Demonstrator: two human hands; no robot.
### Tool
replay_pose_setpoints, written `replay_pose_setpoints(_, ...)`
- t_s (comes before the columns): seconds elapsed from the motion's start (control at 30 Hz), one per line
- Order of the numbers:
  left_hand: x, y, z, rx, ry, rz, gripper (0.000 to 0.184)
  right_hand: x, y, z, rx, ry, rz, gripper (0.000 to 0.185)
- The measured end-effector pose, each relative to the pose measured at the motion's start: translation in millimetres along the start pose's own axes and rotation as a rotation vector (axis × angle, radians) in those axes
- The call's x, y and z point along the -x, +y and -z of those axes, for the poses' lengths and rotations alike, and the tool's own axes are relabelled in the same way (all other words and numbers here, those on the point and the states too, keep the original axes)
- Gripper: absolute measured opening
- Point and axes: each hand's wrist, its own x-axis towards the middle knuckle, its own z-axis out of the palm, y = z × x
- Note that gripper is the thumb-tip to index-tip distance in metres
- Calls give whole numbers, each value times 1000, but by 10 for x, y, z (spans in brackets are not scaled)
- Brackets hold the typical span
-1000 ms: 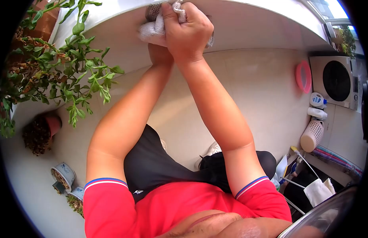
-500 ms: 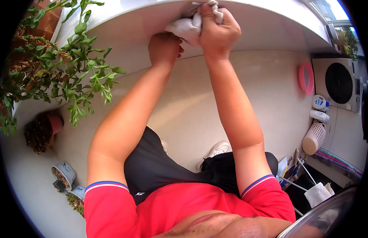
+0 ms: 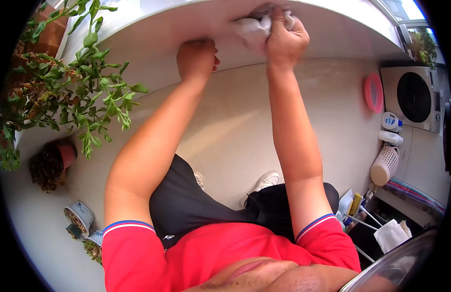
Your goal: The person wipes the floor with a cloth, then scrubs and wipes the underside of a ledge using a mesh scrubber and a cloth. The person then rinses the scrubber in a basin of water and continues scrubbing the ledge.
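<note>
Single head-worn view, forward and downward

- 2 hands: L hand [image 3: 197, 59] 11 o'clk, R hand [image 3: 287, 44] 1 o'clk
- 1 cloth [image 3: 253, 30] in R hand
- 1 pink basin [image 3: 374, 93], 2 o'clk
- 2 wht btls [image 3: 391, 137], 3 o'clk
- 2 blue-wht pots [image 3: 85, 212], 8 o'clk

Pale floor [image 3: 235, 155] with a soft streak of light [image 3: 225, 129], washing machine [image 3: 413, 97] and bright window [image 3: 405, 10] at the right.
</note>
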Motion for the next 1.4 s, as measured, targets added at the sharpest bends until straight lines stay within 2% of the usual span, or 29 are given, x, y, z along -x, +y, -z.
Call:
replay_pose_setpoints(0.03, -30, -21, -56, 8, 19, -41, 22, 78, -104, -107, 68, -40, 8, 39)
replay_pose_setpoints(0.07, -51, -34, -100, 13, 33, -80, 23, 170, -128, -254, 237, -119, 126, 40)
replay_pose_setpoints(0.17, -65, -61, -82, 0, -18, -129, 27, 191, -211, -276, 247, -126, 137, 41)
replay_pose_setpoints(0.2, -92, -83, -66, 50, -25, -60, 26, 106, -159, -167, 155, -63, 148, 40)
replay_pose_setpoints(0.3, -28, -15, 15, -91, -3, 18, 21, -179, 19, 113, -163, 43, -36, 41)
replay_pose_setpoints(0.4, -29, -57, -18, -25, 1, 14, 25, -42, -42, 19, 69, 69, -28, 39)
replay_pose_setpoints(0.5, -80, -10, -87, 48, -2, -48, 26, 127, -107, -204, 356, -114, 189, 38)
replay_pose_setpoints(0.53, -55, -32, -78, 73, 1, -61, 26, 101, -130, -176, 254, -132, 192, 39)
replay_pose_setpoints(0.63, -110, -104, -44, -31, -18, -57, 27, 68, -152, -178, -108, -34, -5, 41)
replay_pose_setpoints(0.73, -36, 82, -25, -288, -80, -107, 28, 418, 43, -387, 281, -83, 246, 36)
replay_pose_setpoints(0.77, -140, -32, -45, -442, 110, -398, 29, 497, 110, -479, 401, -85, 337, 35)
replay_pose_setpoints(0.8, -310, -303, -95, -589, 301, -685, 29, 525, 180, -541, 289, -62, 300, 34)
replay_pose_setpoints(0.87, -236, -309, -28, -1124, 417, -949, 27, 452, 8, -496, 223, -89, 213, 37)
replay_pose_setpoints(0.9, -257, -195, 28, -873, 252, -719, 27, 391, -98, -499, 190, -105, 165, 38)
replay_pose_setpoints(0.97, -184, -199, 71, -371, -104, -222, 28, 301, -289, -546, 120, -42, 232, 42)
replay_pose_setpoints(1.0, -204, -262, 58, -290, -114, -178, 28, 370, -246, -466, 96, -58, 114, 42)
replay_pose_setpoints(1.03, -277, -322, 58, -319, -68, -220, 27, 363, -186, -462, 50, -81, 31, 42)
replay_pose_setpoints(1.13, -417, -517, 19, -487, 22, -344, 25, 503, 155, -515, -147, 29, -2, 42)
replay_pose_setpoints(1.17, -351, -459, 2, -600, 17, -385, 25, 499, 135, -477, -56, 5, 6, 41)
replay_pose_setpoints(1.23, -25, 122, -14, -993, -85, -506, 25, 432, 58, -426, 122, -39, 17, 40)
replay_pose_setpoints(1.3, -122, -102, 12, -289, -84, -212, 23, 311, -186, -400, -12, -113, -20, 37)
replay_pose_setpoints(1.37, -71, -61, -26, -273, -27, -169, 22, 338, -87, -441, -84, -70, -56, 35)
replay_pose_setpoints(1.4, -167, -166, -32, -487, 1, -311, 21, 374, -54, -434, -105, -56, -99, 35)
